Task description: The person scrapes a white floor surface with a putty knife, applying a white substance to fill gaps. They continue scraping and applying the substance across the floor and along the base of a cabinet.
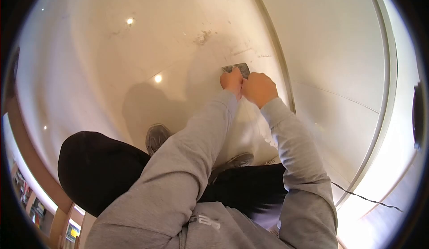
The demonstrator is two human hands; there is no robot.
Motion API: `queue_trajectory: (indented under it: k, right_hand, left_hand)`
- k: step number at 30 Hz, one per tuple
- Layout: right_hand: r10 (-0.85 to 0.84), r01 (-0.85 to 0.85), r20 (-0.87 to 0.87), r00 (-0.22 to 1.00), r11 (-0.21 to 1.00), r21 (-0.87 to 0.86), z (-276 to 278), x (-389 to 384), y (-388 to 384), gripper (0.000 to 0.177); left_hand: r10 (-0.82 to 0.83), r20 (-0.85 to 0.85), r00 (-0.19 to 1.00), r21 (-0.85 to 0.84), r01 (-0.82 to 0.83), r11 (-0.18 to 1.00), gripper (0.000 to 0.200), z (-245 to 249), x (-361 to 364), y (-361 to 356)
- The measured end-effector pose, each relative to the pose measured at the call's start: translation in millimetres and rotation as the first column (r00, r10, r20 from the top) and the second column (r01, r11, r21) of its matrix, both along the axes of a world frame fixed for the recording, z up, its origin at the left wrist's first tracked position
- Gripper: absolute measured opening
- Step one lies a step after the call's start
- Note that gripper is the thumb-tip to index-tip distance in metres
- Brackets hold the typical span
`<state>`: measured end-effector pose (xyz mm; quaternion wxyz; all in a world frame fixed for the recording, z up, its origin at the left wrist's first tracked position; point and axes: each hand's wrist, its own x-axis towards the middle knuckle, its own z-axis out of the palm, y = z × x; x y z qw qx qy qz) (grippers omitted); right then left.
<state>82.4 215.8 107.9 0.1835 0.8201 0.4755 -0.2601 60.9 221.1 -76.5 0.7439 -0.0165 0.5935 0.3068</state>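
On the pale, glossy floor [178,39] lies the dark, flat, squarish blade of a scraper [243,68], its far edge against the surface. My left hand [232,80] is closed at the near left corner of the blade, fingers pressed onto it. Right beside it, touching, my right hand [260,89] is wrapped in a fist at the blade's right near corner. The fists hide any handle. A dark smudge [203,37] and thin scuff lines mark the floor just beyond the blade.
My dark shoes [157,137] and black-trousered knees [103,168] are close below my arms. A raised white panel [330,39] borders the floor on the right. A black cable [366,199] runs at lower right. Shelves [33,204] with goods stand at lower left.
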Motion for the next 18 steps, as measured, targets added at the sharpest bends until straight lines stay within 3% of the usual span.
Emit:
queue_trajectory:
  k: [1, 3, 5, 7, 8, 9, 10, 11, 13, 14, 15, 16, 18]
  right_hand:
    - [0.03, -0.03, 0.013, 0.999, 1.0, 0.0, -4, -3, -4, 0.041]
    - [0.005, -0.006, 0.014, 1.0, 1.0, 0.031, -8, -1, 3, 0.04]
    - [-0.07, 0.069, -0.018, 0.997, 0.997, -0.019, -4, -1, 15, 0.035]
    - [-0.046, 0.047, -0.013, 0.999, 0.997, 0.061, -6, -5, 3, 0.035]
    - [-0.024, 0.024, 0.01, 1.0, 0.999, 0.029, -7, -9, -2, 0.036]
    - [-0.006, 0.006, 0.028, 1.0, 1.0, -0.015, -8, -11, -4, 0.037]
    - [-0.043, 0.044, 0.018, 0.999, 0.999, -0.021, -10, -11, -1, 0.036]
    - [-0.053, 0.054, 0.015, 0.998, 0.998, -0.026, -13, -8, 7, 0.036]
    - [-0.091, 0.092, -0.015, 0.996, 0.996, 0.015, -12, -4, 21, 0.035]
    - [-0.096, 0.095, -0.055, 0.994, 0.995, -0.027, -3, -3, 26, 0.032]
    - [-0.088, 0.088, -0.053, 0.995, 0.996, -0.006, -4, -3, 24, 0.032]
    - [-0.069, 0.07, -0.018, 0.997, 0.995, 0.065, -10, -5, 12, 0.031]
    - [-0.046, 0.044, 0.01, 0.999, 0.991, 0.124, -12, -8, 7, 0.03]
  left_hand:
    - [-0.089, -0.184, 0.979, 0.083, 0.106, 0.991, 0.033, -44, 13, -3]
    - [-0.175, -0.371, 0.912, 0.123, 0.236, 0.964, 0.034, -44, 6, -5]
    - [-0.285, 0.012, 0.959, 0.037, 0.284, 0.958, 0.043, 44, -21, 32]
    - [-0.255, -0.052, 0.966, 0.046, 0.257, 0.965, 0.049, 58, -26, 28]
    - [-0.395, -0.386, 0.833, 0.107, 0.466, 0.878, 0.048, 39, -24, 22]
    - [-0.448, -0.679, 0.581, 0.071, 0.66, 0.748, 0.047, 9, -19, 8]
    - [-0.317, -0.558, 0.767, 0.146, 0.467, 0.872, 0.045, -42, -1, 2]
    - [-0.327, -0.559, 0.762, 0.14, 0.476, 0.868, 0.045, -11, -9, 17]
    - [-0.367, -0.143, 0.919, 0.072, 0.379, 0.922, 0.055, 54, -22, 49]
    - [-0.364, -0.077, 0.928, 0.033, 0.367, 0.93, 0.061, 70, -26, 51]
    - [-0.356, -0.081, 0.931, 0.054, 0.36, 0.931, 0.061, 46, -22, 48]
    - [-0.426, -0.242, 0.872, 0.113, 0.461, 0.88, 0.059, -3, -16, 34]
    - [-0.547, -0.62, 0.563, 0.056, 0.727, 0.684, 0.056, -14, -18, 21]
